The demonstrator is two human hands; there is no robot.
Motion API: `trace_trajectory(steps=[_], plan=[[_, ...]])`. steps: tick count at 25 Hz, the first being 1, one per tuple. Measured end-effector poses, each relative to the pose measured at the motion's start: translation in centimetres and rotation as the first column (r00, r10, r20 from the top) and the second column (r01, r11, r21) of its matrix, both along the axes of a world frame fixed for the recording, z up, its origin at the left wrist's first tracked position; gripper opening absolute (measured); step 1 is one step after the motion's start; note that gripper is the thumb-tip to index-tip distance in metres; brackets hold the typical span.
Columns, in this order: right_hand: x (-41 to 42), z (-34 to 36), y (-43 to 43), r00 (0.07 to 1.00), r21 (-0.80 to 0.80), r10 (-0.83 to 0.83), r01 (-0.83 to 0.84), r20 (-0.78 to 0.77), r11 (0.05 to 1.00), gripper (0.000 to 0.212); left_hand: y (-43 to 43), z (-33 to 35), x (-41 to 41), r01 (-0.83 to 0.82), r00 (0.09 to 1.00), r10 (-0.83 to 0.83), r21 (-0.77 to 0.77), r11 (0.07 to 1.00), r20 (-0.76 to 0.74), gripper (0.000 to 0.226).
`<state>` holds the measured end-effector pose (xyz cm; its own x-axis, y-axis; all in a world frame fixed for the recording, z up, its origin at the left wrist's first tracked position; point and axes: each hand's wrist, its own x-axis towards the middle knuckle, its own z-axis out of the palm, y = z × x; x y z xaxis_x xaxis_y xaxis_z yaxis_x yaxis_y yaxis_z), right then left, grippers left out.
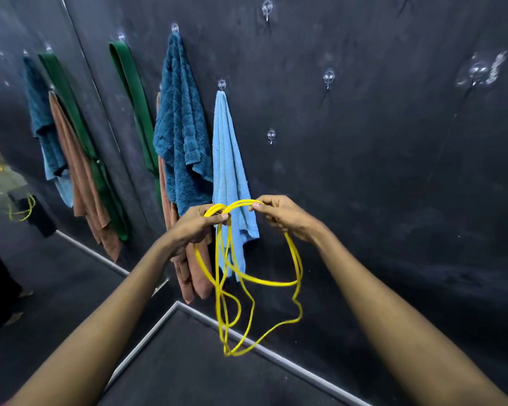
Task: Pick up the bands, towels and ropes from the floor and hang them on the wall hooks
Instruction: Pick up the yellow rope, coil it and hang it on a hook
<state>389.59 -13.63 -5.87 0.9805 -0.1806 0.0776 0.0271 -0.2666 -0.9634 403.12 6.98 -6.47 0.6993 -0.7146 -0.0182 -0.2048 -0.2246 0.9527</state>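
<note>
Yellow rope (232,276) gathered in loose coils, held up in front of the dark wall (393,171), off the floor. Left hand (197,227) pinched shut on the top of the coils, right hand (282,218) closed on the same bundle just beside it, a short arch of strands between the two; long loops dangling below toward the floor edge.

Step in hand, by the look of it: tidying the coils for hanging. Next move probably calls for one neat bight lifted onto a free hook, with the loose loops kept together so none slip off.

Free clear hooks near: one just right of the towels (271,136), another higher (328,78), one near the top (267,9). Already hung to the left: light blue towel (228,171), teal towel (179,118), brown towel (194,276) behind it, green band (135,106). Mirror (27,142) at far left, repeating those items.

Nothing blocking the free hooks; only risk, the light blue towel right behind the hands catching a strand.
</note>
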Motion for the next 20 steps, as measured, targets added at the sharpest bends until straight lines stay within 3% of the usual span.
trace_trajectory(steps=[4, 6, 9, 12, 17, 20], plan=[[0.8, 2.9, -1.0, 0.992, -0.151, -0.104, 0.114, 0.073, 0.982, 0.026, -0.8, 1.7, 2.0, -0.212, 0.977, 0.211, -0.127, 0.969, -0.021, 0.021], [0.9, 4.5, -1.4, 0.987, -0.22, -0.128, 0.146, 0.095, 0.964, 0.026, -1.3, 3.0, 2.6, -0.246, 0.969, 0.239, -0.166, 0.955, -0.064, 0.022], [1.6, 6.8, -2.2, 0.982, -0.261, -0.164, 0.182, 0.091, 0.948, 0.029, -2.6, 4.6, 3.0, -0.201, 0.975, 0.174, -0.206, 0.958, -0.142, 0.026], [3.2, 8.5, -3.3, 0.97, -0.355, -0.208, 0.241, 0.129, 0.903, 0.028, -4.4, 6.0, 3.1, -0.136, 0.99, 0.123, -0.213, 0.967, -0.074, 0.027], [5.7, 10.6, -5.8, 0.938, -0.664, -0.278, 0.343, 0.207, 0.664, 0.025, -7.5, 8.3, 4.2, -0.092, 0.995, 0.099, -0.233, 0.968, 0.016, 0.022], [7.3, 10.3, -8.0, 0.912, -0.585, -0.313, 0.41, 0.265, 0.699, 0.018, -8.2, 8.5, 5.5, -0.1, 0.994, 0.106, -0.225, 0.969, 0.013, 0.016]])
